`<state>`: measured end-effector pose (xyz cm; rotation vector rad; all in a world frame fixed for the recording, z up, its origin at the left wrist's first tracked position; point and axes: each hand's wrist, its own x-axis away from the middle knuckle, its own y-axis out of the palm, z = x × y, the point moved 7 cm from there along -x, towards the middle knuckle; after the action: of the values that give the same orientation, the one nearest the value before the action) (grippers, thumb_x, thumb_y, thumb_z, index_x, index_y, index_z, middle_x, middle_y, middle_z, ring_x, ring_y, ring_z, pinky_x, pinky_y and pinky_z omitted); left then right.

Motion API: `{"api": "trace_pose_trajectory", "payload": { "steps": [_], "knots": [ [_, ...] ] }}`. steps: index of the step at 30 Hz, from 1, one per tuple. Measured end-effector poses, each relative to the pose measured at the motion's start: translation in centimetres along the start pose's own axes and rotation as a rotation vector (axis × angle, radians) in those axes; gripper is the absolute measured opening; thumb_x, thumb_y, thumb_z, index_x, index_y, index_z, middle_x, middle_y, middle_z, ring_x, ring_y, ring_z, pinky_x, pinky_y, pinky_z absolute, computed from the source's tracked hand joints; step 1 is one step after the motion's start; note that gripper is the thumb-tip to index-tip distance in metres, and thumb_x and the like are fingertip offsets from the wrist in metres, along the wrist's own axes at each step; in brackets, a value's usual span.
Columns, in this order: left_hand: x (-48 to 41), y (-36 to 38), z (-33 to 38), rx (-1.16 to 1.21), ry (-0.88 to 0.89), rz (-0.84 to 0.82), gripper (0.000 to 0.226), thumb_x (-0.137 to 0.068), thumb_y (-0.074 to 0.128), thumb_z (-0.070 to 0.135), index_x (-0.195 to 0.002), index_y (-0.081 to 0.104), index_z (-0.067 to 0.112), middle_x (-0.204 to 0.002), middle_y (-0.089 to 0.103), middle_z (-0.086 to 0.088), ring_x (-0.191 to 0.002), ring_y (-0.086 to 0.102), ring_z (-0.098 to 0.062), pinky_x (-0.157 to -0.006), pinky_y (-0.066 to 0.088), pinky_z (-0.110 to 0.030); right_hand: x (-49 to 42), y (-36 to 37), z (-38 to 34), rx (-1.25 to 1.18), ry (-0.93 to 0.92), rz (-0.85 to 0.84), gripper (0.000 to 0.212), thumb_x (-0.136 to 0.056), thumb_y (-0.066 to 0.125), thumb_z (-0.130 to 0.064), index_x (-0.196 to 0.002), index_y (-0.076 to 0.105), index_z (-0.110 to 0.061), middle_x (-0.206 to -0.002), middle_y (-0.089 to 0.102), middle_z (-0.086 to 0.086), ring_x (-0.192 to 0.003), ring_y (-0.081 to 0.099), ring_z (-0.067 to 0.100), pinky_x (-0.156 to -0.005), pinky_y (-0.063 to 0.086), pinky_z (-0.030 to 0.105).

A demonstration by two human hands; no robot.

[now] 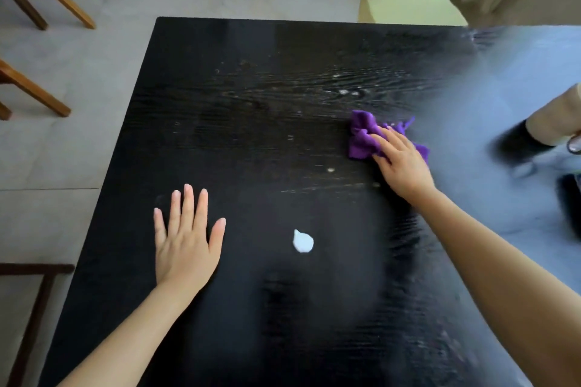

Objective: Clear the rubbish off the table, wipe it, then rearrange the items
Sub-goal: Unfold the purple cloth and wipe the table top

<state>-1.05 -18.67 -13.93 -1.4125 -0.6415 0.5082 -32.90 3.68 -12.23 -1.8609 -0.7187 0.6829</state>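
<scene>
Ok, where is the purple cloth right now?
Head view: the purple cloth lies on the black table, right of centre, pressed under the right hand, farther from the camera than the small white scrap.

A: Where is room lying open on the worktop [251, 88]?
B: The far left part is showing only bare dark wood; a hand could be sweeping there up to the far edge.
A: What is standing in the way nearer?
B: The left hand [185, 239] is lying flat near the left edge, with a small white scrap [302, 242] sitting near it toward the middle. The right hand [402, 163] is pressing a purple cloth [361, 138] right of centre.
A: And the right edge?
B: Blurred things [553, 129] are crowding it, well apart from the cloth.
</scene>
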Motion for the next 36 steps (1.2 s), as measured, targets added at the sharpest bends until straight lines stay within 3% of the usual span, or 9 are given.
{"api": "trace_pose_trajectory", "payload": {
  "steps": [5, 11, 15, 20, 25, 32, 34, 36],
  "knots": [
    [3.5, 0.4, 0.5, -0.009, 0.069, -0.022, 0.073, -0.090, -0.007, 0.057, -0.146, 0.012, 0.013, -0.156, 0.016, -0.010, -0.145, 0.011, -0.025, -0.118, 0.012, -0.050, 4.0, -2.1, 4.4, 0.032, 0.184, 0.029, 0.044, -0.094, 0.051, -0.013, -0.137, 0.050, -0.019, -0.147, 0.045, 0.004, -0.140, 0.034, 0.027, -0.117, 0.025, 0.036],
    [5.7, 0.4, 0.4, -0.023, 0.116, -0.011, 0.075, -0.089, -0.009, 0.058, -0.146, 0.011, 0.013, -0.156, 0.016, -0.010, -0.145, 0.010, -0.023, -0.118, 0.010, -0.047, 9.9, -3.8, 6.5, 0.023, 0.451, 0.146, 0.043, -0.093, 0.051, -0.011, -0.136, 0.050, -0.016, -0.146, 0.045, 0.011, -0.139, 0.033, 0.032, -0.115, 0.022, 0.038],
    [5.7, 0.3, 0.6, -0.013, 0.134, -0.005, 0.081, -0.086, -0.014, 0.060, -0.146, 0.011, 0.012, -0.156, 0.015, -0.012, -0.146, 0.009, -0.025, -0.119, 0.007, -0.048, 12.1, -3.3, 4.3, 0.003, 0.548, 0.240, 0.040, -0.092, 0.051, -0.009, -0.132, 0.055, -0.011, -0.143, 0.049, 0.014, -0.138, 0.035, 0.032, -0.115, 0.021, 0.036],
    [6.4, 0.8, -0.2, -0.004, 0.220, -0.009, 0.081, -0.078, -0.026, 0.062, -0.144, -0.007, 0.019, -0.157, -0.004, -0.005, -0.146, -0.004, -0.022, -0.118, -0.004, -0.043, 15.4, -2.3, 0.2, -0.036, 0.621, 0.334, 0.037, -0.091, 0.051, -0.007, -0.127, 0.059, -0.009, -0.137, 0.055, 0.014, -0.135, 0.040, 0.032, -0.113, 0.026, 0.039],
    [8.2, 1.2, -1.3, 0.019, 0.273, -0.008, 0.068, -0.086, -0.012, 0.060, -0.143, -0.010, 0.023, -0.157, -0.005, -0.002, -0.146, -0.005, -0.019, -0.120, 0.000, -0.043, 18.3, -1.0, -7.6, -0.054, 0.682, 0.368, 0.035, -0.091, 0.050, -0.008, -0.126, 0.058, -0.006, -0.134, 0.057, 0.015, -0.134, 0.041, 0.033, -0.113, 0.028, 0.043],
    [8.3, 1.2, -1.3, 0.040, 0.288, 0.005, 0.066, -0.086, -0.010, 0.056, -0.143, -0.007, 0.024, -0.159, 0.002, -0.004, -0.147, -0.002, -0.021, -0.119, -0.001, -0.044, 20.7, 2.8, -19.5, -0.004, 0.562, 0.151, 0.040, -0.095, 0.045, -0.036, -0.134, 0.051, -0.030, -0.143, 0.050, -0.005, -0.135, 0.040, 0.023, -0.110, 0.028, 0.037],
    [8.3, 1.2, -1.4, 0.026, 0.287, 0.018, 0.066, -0.086, -0.011, 0.056, -0.143, -0.007, 0.024, -0.159, 0.003, -0.004, -0.147, 0.000, -0.021, -0.119, 0.000, -0.044, 21.3, 3.4, -21.1, 0.014, 0.453, 0.076, 0.044, -0.093, 0.040, -0.047, -0.136, 0.048, -0.036, -0.144, 0.048, -0.010, -0.130, 0.041, 0.022, -0.107, 0.023, 0.036],
    [8.2, 1.2, -1.4, 0.026, 0.283, 0.021, 0.065, -0.086, -0.011, 0.056, -0.143, -0.007, 0.024, -0.159, 0.004, -0.004, -0.147, 0.001, -0.021, -0.119, 0.001, -0.044, 21.1, 4.2, -22.0, 0.089, 0.282, -0.020, 0.050, -0.092, 0.034, -0.054, -0.138, 0.043, -0.037, -0.145, 0.046, -0.012, -0.133, 0.038, 0.024, -0.113, 0.014, 0.041]
  ]
}}
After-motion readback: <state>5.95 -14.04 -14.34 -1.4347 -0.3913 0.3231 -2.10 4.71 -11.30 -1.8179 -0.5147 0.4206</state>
